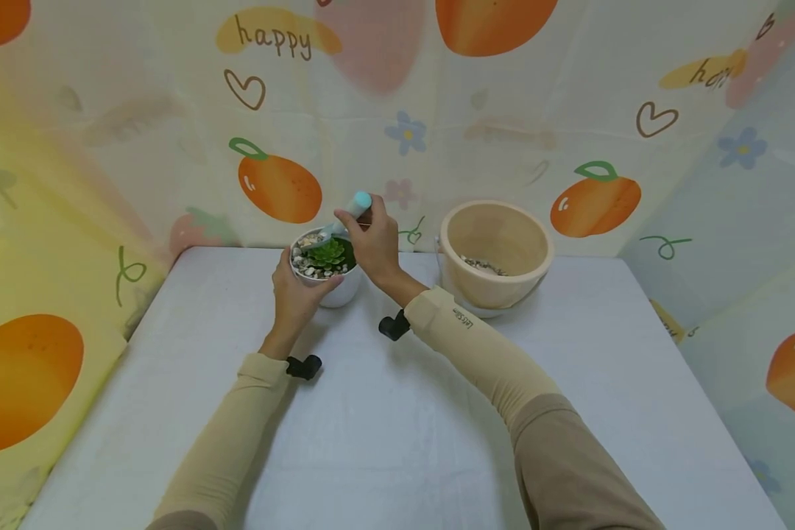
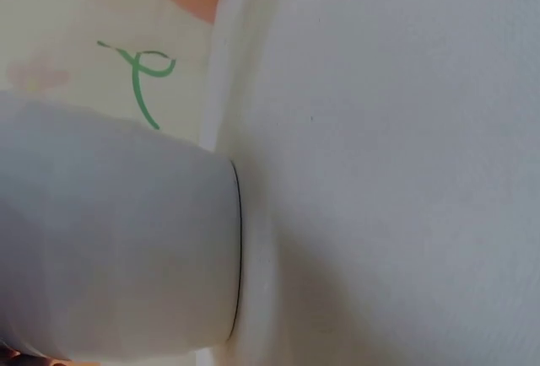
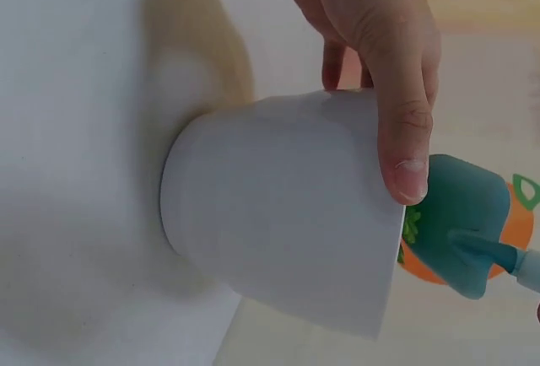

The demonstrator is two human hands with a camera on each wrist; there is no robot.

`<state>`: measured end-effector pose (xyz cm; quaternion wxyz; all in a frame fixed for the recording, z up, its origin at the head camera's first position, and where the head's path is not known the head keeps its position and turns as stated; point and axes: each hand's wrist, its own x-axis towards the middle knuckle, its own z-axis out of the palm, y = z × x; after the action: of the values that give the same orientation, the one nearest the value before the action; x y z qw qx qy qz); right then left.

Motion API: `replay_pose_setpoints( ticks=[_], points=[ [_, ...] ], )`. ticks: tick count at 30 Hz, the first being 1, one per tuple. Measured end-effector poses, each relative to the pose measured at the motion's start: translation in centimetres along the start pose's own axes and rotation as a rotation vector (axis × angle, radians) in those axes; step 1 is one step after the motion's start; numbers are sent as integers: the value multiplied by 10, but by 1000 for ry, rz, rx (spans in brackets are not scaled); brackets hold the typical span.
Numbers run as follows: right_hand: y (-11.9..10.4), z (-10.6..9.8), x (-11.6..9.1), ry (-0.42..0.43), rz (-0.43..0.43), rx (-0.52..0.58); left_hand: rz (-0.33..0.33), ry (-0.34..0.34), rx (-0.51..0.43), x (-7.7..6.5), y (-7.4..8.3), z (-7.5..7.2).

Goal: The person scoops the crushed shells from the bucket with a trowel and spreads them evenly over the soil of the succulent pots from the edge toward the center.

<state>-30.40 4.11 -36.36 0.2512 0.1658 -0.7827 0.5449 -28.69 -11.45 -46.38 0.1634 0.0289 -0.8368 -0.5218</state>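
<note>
A white flowerpot (image 1: 341, 293) stands on the table near its back edge; it holds a green succulent (image 1: 329, 255) ringed by pale pebbles (image 1: 303, 263). My left hand (image 1: 295, 296) grips the pot's side, with the thumb along the rim in the right wrist view. My right hand (image 1: 376, 246) holds a small trowel by its light-blue handle (image 1: 361, 200). The trowel's teal blade (image 3: 468, 206) is over the mouth of the pot, beside the plant. From the left wrist, the pot's smooth wall (image 2: 118, 231) fills the left side, with its base at the white cloth.
To the right of the pot stands a beige bucket (image 1: 497, 291) with some pebbles (image 1: 483, 266) at its bottom. A white cloth (image 1: 371, 442) covers the table. Behind it hangs a printed curtain (image 1: 358, 132) with oranges, hearts and flowers, close to the back edge.
</note>
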Motion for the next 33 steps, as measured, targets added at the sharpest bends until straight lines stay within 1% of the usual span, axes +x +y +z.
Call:
replay_pose_setpoints(
  ticks=[2, 5, 8, 10, 12, 14, 17, 20, 24, 27, 30, 33],
  points=[
    [-1, 0, 0, 7, -7, -3, -7, 9, 16, -2, 2, 1],
    [-1, -1, 0, 14, -14, -2, 7, 19, 27, -2, 1, 0],
    [-1, -1, 1, 10, -19, -1, 26, 13, 34, 0, -5, -2],
    [-2, -1, 1, 6, -27, -3, 54, -3, 26, 3, -9, -6],
    [-2, -2, 1, 11, -38, -4, 74, -45, 16, 8, -13, -10],
    [-2, -3, 1, 13, -53, -3, 83, -105, -6, 13, -15, -14],
    [-1, -3, 2, -1, -70, 13, 66, -183, -27, 18, -16, -19],
    [0, -1, 2, -29, -80, 22, 65, -208, -62, 19, -17, -20],
    [0, 0, 1, -36, -84, 15, 84, -197, -85, 19, -18, -19],
    [0, 0, 1, -32, -75, 6, 82, -177, -79, 19, -18, -17],
    [0, 1, 0, -23, -67, -1, 86, -128, -76, 15, -16, -13],
    [0, 3, 0, -9, -67, -8, 93, -69, -51, 11, -13, -8]
  ],
)
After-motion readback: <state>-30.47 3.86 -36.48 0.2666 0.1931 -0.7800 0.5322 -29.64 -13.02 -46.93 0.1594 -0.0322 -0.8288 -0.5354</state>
